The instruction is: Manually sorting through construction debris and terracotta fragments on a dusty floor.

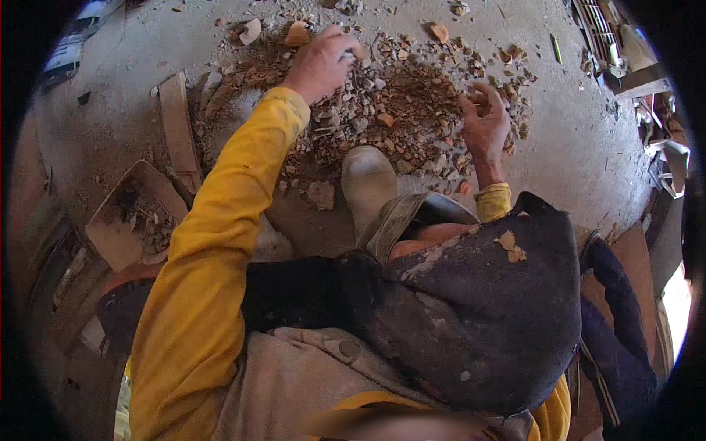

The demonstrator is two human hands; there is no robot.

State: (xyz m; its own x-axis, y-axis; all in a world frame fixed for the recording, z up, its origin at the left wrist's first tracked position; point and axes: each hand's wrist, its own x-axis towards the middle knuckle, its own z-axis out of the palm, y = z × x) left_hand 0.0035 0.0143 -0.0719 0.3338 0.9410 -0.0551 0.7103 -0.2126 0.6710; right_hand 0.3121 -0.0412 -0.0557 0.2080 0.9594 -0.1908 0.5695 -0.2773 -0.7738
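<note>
A spread pile of rubble [412, 88], made of grey stone bits, dirt and reddish brick fragments, lies on the floor ahead of me. My left hand [322, 65] is over its far left part, fingers curled and closed; whatever is in them I cannot make out. Close by that hand are an orange-brown brick fragment [298, 34] and a pale curved shard [251, 31]. At the pile's right edge is my right hand [486, 126], fingers bent but apart, with nothing visible between them. Another orange shard [440, 32] lies beyond it.
My pale rubber boot [368, 180] stands at the pile's near edge. To the left lie a wooden board [176, 125] and a shallow scoop-shaped container [110, 234] with debris inside. Scrap and a metal grille [597, 29] are heaped at the far right; dark cloth [621, 323] hangs nearer.
</note>
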